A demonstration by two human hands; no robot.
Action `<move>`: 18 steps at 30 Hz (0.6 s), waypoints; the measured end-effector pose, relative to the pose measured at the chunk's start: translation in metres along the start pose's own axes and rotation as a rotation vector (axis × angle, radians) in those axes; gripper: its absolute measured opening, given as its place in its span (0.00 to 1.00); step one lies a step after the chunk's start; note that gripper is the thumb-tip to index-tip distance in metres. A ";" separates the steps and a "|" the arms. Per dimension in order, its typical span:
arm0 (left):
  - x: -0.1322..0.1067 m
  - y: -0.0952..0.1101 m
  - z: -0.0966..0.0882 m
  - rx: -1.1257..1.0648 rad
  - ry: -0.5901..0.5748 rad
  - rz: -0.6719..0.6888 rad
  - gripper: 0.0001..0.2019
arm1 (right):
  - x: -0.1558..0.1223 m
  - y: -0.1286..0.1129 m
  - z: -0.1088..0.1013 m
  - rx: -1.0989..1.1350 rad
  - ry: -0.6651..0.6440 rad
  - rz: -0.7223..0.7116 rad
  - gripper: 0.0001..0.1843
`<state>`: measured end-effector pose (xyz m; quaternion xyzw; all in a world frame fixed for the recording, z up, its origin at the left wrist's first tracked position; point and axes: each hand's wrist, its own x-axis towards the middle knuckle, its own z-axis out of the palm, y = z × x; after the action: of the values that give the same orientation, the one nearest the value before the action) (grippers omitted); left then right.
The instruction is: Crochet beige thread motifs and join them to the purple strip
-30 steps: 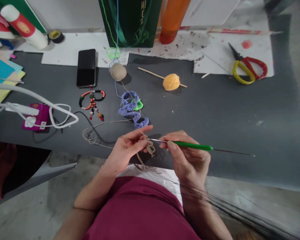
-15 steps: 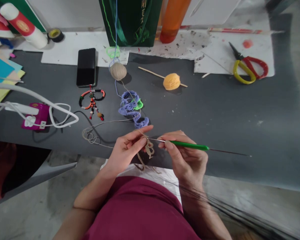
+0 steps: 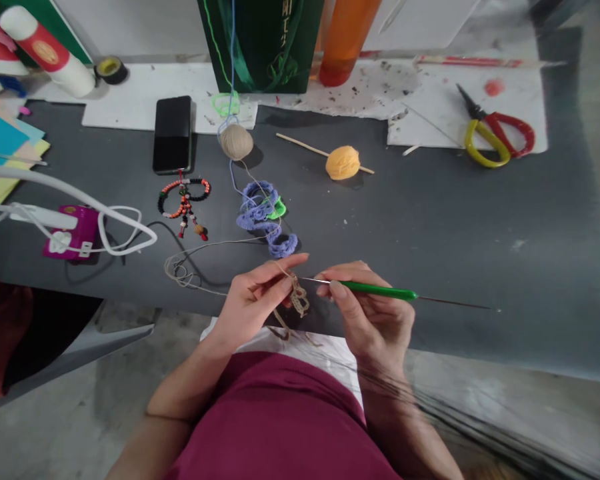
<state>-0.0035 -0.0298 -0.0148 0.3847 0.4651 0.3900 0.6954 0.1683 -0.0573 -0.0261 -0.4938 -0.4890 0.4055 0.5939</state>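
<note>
A person seated at a dark grey desk (image 3: 455, 233) works a small, looped piece of beige crochet (image 3: 300, 301) with a slim, double-ended metal hook with a glossy green handle (image 3: 380, 290), the piece hanging just above the near edge. Good stitching here would likely call for a steady left hand (image 3: 253, 300), the thin beige strand (image 3: 210, 245) lightly tensioned over its raised forefinger, and a small turn of the hook to catch the yarn and draw it through without splitting it. The slack coils lying left of the wrist should run freely, clear of the curled blue-violet crochet strip (image 3: 260, 219) beyond the fingers. The left grip is a narrow pinch, thumb against fingers on the edge of the beige piece, forefinger extended. The right hand (image 3: 373, 310) has a closed, pencil-like grip near the front of the green handle, its fingertips close to the bare shaft. The hook's tip meets the work beside the left thumb; whether it sits inside a loop cannot be told.
</note>
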 end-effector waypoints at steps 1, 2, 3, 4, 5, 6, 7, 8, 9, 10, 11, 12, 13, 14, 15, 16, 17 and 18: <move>0.000 0.000 0.000 0.010 0.004 -0.001 0.17 | 0.000 0.000 0.000 0.001 -0.001 0.007 0.09; 0.000 0.001 0.000 0.017 0.007 -0.004 0.18 | -0.001 0.000 0.000 0.004 0.002 0.008 0.09; 0.000 0.001 0.000 0.023 0.009 -0.007 0.18 | -0.001 0.000 0.000 0.011 0.010 0.004 0.09; 0.000 0.000 0.000 0.026 0.011 -0.011 0.18 | -0.001 0.000 0.000 0.022 0.021 0.002 0.08; 0.000 0.000 0.000 0.027 0.013 -0.013 0.18 | -0.001 0.000 0.000 0.034 0.032 0.001 0.08; 0.000 0.000 0.000 0.025 0.015 -0.014 0.18 | -0.002 0.000 0.000 0.043 0.042 0.001 0.08; 0.000 -0.001 0.000 0.022 0.015 -0.014 0.18 | -0.002 0.000 0.000 0.047 0.047 0.001 0.08; 0.000 -0.001 0.000 0.017 0.015 -0.014 0.18 | -0.002 0.001 0.000 0.044 0.044 0.003 0.08; 0.000 -0.001 0.000 0.012 0.013 -0.014 0.18 | -0.001 0.001 0.000 0.035 0.039 0.004 0.08; 0.000 -0.001 0.000 0.008 0.010 -0.015 0.18 | -0.001 0.001 0.000 0.024 0.031 0.002 0.07; 0.000 0.000 0.000 0.005 0.007 -0.016 0.19 | -0.001 0.001 0.000 0.012 0.023 0.001 0.07; 0.000 0.000 0.000 0.004 0.005 -0.017 0.19 | -0.001 0.002 0.001 0.002 0.016 -0.001 0.08; 0.000 0.000 0.000 0.004 0.005 -0.017 0.19 | -0.001 0.002 0.001 -0.004 0.009 -0.001 0.08; 0.000 0.000 0.000 0.005 0.008 -0.016 0.19 | -0.001 0.002 0.001 -0.004 0.007 0.000 0.08; 0.000 0.000 0.000 0.009 0.011 -0.016 0.19 | -0.001 0.001 0.001 0.001 0.009 0.002 0.08; 0.000 -0.001 0.000 0.013 0.016 -0.016 0.19 | -0.001 0.001 0.002 0.009 0.014 0.006 0.08; 0.000 -0.001 -0.001 0.018 0.020 -0.017 0.19 | -0.001 0.001 0.002 0.019 0.023 0.011 0.08; 0.000 -0.001 -0.001 0.023 0.021 -0.018 0.19 | -0.002 0.001 0.001 0.030 0.036 0.014 0.08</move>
<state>-0.0039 -0.0302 -0.0163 0.3842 0.4803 0.3825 0.6895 0.1665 -0.0585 -0.0270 -0.4956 -0.4685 0.4080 0.6070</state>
